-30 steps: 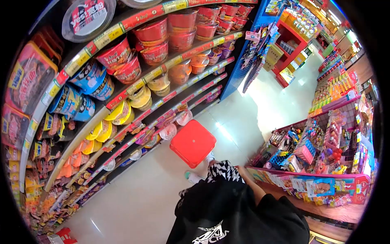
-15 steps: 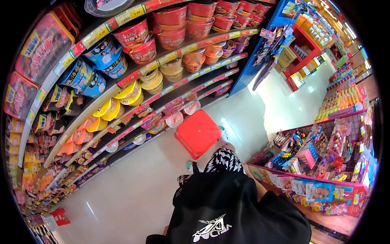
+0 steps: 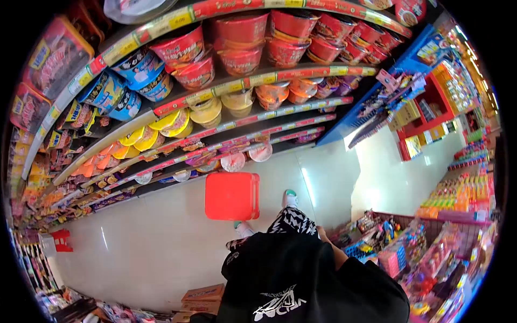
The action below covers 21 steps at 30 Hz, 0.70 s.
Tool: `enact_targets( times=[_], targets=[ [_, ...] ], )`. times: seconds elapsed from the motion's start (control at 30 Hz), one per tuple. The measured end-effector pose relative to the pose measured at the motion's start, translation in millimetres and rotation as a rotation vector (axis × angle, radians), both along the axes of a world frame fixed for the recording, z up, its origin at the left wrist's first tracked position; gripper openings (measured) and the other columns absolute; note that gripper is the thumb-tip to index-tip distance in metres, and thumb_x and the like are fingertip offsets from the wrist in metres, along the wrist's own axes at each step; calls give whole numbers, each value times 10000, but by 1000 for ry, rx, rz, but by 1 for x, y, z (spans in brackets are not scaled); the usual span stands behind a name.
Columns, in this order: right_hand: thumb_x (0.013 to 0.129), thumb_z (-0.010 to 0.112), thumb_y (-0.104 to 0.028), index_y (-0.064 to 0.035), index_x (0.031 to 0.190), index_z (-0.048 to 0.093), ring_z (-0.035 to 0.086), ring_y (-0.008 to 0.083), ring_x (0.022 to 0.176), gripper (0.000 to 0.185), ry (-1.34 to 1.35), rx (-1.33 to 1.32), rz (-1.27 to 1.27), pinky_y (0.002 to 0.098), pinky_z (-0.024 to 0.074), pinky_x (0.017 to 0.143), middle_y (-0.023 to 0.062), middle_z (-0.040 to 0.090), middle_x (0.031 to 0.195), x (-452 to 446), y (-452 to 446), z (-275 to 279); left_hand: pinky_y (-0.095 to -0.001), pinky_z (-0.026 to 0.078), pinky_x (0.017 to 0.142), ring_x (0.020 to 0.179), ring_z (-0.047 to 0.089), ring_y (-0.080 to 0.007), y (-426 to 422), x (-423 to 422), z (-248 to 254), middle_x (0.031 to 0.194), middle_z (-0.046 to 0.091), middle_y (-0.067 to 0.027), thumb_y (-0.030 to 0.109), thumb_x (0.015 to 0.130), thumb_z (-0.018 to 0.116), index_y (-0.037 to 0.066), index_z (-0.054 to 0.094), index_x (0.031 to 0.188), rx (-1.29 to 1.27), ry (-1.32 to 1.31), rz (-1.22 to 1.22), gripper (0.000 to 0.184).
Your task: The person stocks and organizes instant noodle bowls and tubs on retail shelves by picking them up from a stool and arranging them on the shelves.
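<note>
Beside the patterned shorts (image 3: pixel 293 222) hangs my right hand (image 3: pixel 322 233), mostly hidden at the end of the bare forearm; its fingers are too small and covered to make out. The nearest thing to it on the right is a bin of small packaged goods (image 3: pixel 396 250). My left hand is not in view. A red square stool (image 3: pixel 231 196) stands on the floor in front of my feet, with one shoe (image 3: pixel 290 198) to its right and the other (image 3: pixel 244 229) close to its lower edge.
Curved shelves hold red noodle bowls (image 3: pixel 239 60), blue bowls (image 3: pixel 141 67) and yellow bowls (image 3: pixel 172 123). A blue rack panel (image 3: pixel 344 125) stands at the shelf end, with a red display stand (image 3: pixel 425 116) beyond. Cardboard boxes (image 3: pixel 203 297) lie at the bottom, and a red object (image 3: pixel 62 240) at the left.
The view has turned, and the stool now appears squarer and lower. One foot has come forward to the right of the stool. The cardboard boxes have come into view at the bottom.
</note>
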State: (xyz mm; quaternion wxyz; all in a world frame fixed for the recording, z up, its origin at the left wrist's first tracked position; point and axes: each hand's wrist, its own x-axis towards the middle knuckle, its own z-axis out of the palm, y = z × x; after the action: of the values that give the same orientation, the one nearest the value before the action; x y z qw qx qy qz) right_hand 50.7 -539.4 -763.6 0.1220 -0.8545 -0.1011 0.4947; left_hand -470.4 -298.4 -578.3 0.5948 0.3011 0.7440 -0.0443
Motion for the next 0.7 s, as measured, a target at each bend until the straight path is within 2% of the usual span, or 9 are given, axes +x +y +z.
enact_targets(
  times=[0.17, 0.2, 0.23, 0.33, 0.4, 0.43, 0.53, 0.63, 0.7],
  targets=[
    [881, 567, -291, -70, 1071, 653, 654, 302, 896, 304, -232, 350, -179, 413, 493, 822, 181, 685, 930, 107, 0, -80, -387, 388, 968, 1169, 473, -261, -13, 121, 10, 1280, 492, -151, 419, 944, 470, 27, 410, 1379, 31, -45, -1, 589],
    [862, 592, -302, -85, 1089, 644, 669, 290, 844, 318, -262, 446, 7, 401, 507, 793, 155, 698, 874, 138, 17, -31, -386, 389, 966, 1167, 474, -260, -12, 145, 13, 1278, 493, -150, 422, 945, 468, 28, 411, 1379, 38, -50, -4, 590],
    [856, 604, -302, -72, 1102, 632, 675, 280, 820, 338, -276, 437, 3, 389, 515, 770, 156, 700, 864, 153, 53, 13, -385, 391, 965, 1165, 476, -259, -14, 164, 14, 1277, 494, -149, 424, 946, 466, 28, 411, 1379, 46, -53, -11, 590],
    [815, 651, -344, -6, 1124, 593, 685, 255, 705, 461, -191, 450, -72, 341, 534, 682, 191, 696, 847, 187, 88, 76, -382, 395, 960, 1159, 480, -256, -13, 214, 20, 1271, 498, -146, 432, 948, 460, 30, 413, 1379, 64, -53, -24, 591],
    [788, 672, -383, -31, 1116, 612, 687, 269, 753, 485, -165, 354, -33, 353, 533, 717, 186, 697, 854, 203, 94, 101, -380, 398, 957, 1155, 482, -254, -9, 236, 27, 1267, 501, -144, 437, 950, 456, 31, 414, 1379, 73, -53, -29, 592],
    [771, 684, -400, -56, 1097, 636, 684, 290, 812, 477, -204, 349, 33, 378, 529, 765, 184, 697, 868, 214, 79, 56, -379, 399, 956, 1153, 484, -253, -8, 247, 31, 1266, 502, -143, 440, 951, 454, 32, 415, 1378, 78, -49, -26, 592],
    [776, 673, -394, -61, 1062, 656, 677, 319, 847, 440, -149, 333, 85, 407, 523, 802, 181, 696, 873, 235, 68, 74, -375, 403, 951, 1147, 488, -250, -11, 266, 37, 1260, 506, -140, 447, 953, 448, 34, 417, 1378, 95, -43, -28, 594],
    [785, 661, -385, -50, 1057, 654, 676, 326, 834, 431, -263, 292, 98, 410, 524, 791, 177, 696, 867, 251, 63, 87, -372, 407, 947, 1141, 492, -247, -16, 276, 39, 1255, 510, -137, 455, 955, 442, 36, 418, 1378, 115, -36, -28, 595],
    [803, 652, -388, -20, 1044, 649, 671, 329, 833, 439, -161, 314, -155, 411, 526, 784, 192, 691, 890, 261, 63, 78, -370, 410, 944, 1137, 494, -245, -14, 282, 46, 1251, 512, -135, 460, 957, 438, 37, 420, 1377, 120, -30, -41, 596]
  ],
)
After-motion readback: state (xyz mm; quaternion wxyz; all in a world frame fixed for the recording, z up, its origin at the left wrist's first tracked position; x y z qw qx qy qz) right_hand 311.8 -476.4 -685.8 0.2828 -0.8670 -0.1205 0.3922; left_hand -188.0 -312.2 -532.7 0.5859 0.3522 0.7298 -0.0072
